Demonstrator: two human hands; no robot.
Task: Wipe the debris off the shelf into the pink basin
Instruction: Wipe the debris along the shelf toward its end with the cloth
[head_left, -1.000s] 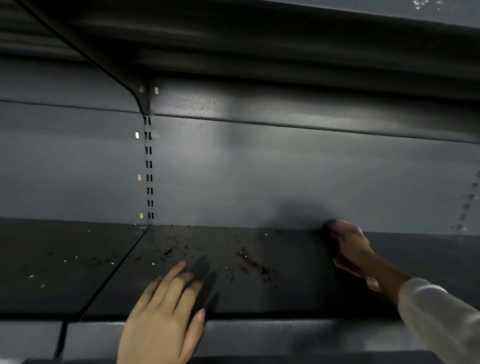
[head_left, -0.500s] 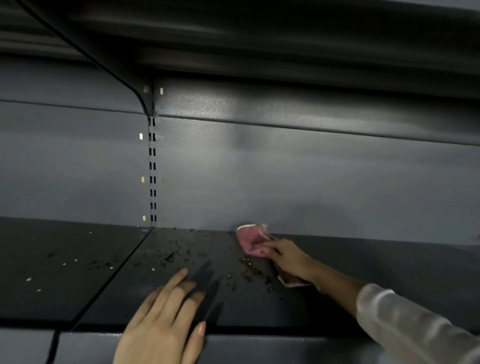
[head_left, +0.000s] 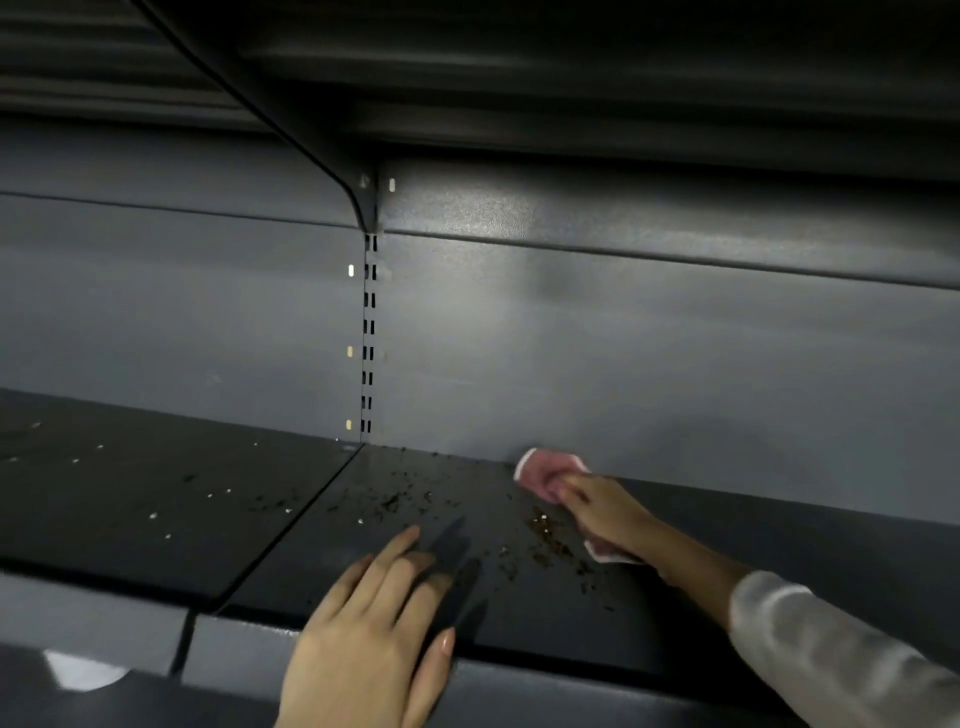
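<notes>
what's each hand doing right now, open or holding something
Left hand: open, fingers flat on the shelf edge, holding nothing.
Right hand: closed on the pink cloth, pressing it to the shelf.

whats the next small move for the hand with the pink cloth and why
Probably drag the pink cloth forward toward the shelf's front edge. The right hand presses it near the back wall, and debris lies just in front of it. The left hand rests flat at the edge. The basin is out of view.
</notes>
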